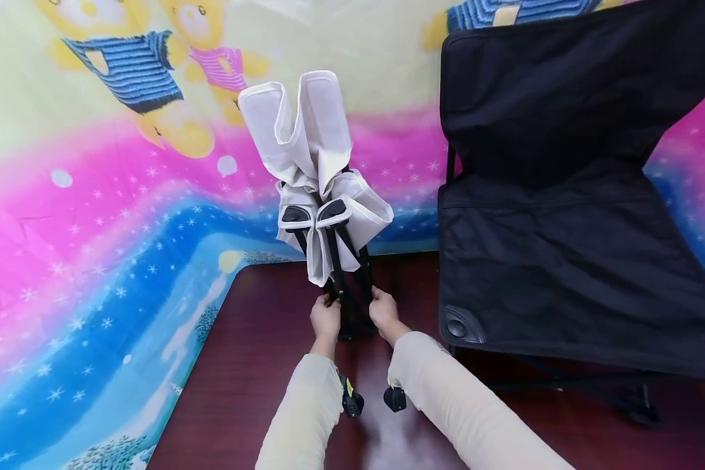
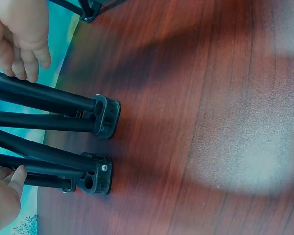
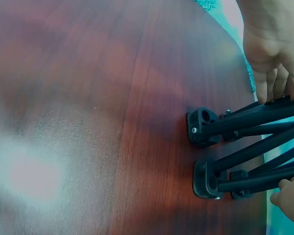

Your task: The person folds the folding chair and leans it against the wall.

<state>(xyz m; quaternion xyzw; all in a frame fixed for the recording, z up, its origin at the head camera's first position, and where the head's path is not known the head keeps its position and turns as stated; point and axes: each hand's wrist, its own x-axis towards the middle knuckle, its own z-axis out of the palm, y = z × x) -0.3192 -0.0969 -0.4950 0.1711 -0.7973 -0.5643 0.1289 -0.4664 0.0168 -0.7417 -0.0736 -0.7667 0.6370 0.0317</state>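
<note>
A folded camping chair (image 1: 335, 140) with off-white fabric and black tube legs stands upright on a dark red wood-grain table. Low on its left side, my left hand (image 1: 326, 316) grips a leg; the thumb and fingertips show at the tube in the left wrist view. My right hand (image 1: 383, 309) holds the legs on the opposite side at about the same height. Black plastic feet (image 2: 106, 117) sit bunched together on the tabletop. Bent corner pieces with black caps (image 1: 296, 214) hang at the front of the bunched fabric.
To the right stands an unfolded black chair (image 1: 540, 261), close to the folded one. Behind hangs a printed backdrop (image 1: 170, 176) with cartoon bears. The tabletop (image 1: 235, 385) reaches toward me, its left edge beside the backdrop. Each sleeve carries a small black wrist device (image 1: 352, 397).
</note>
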